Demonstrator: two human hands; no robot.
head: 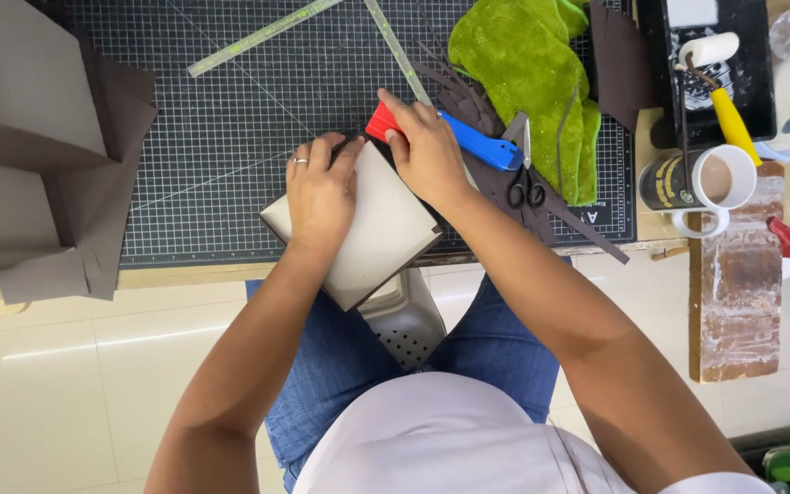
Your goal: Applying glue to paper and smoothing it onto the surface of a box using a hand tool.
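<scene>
A flat grey-beige board piece with dark edges (386,229) lies tilted over the near edge of a black gridded cutting mat (230,137). My left hand (320,187) presses flat on the board, a ring on one finger. At the board's far corner my right hand (424,151) holds a red scraper-like tool (378,122), its fingers curled over it. A blue-handled cutter (479,144) lies just right of that hand.
Black scissors (525,190), dark paper strips and a green towel (532,64) lie at the right. Further right are a mug (701,183), a roller tray with a yellow-handled roller (720,82) and a stained board (738,293). Grey-brown board boxes (38,137) stand left. Two rulers (258,37) lie far.
</scene>
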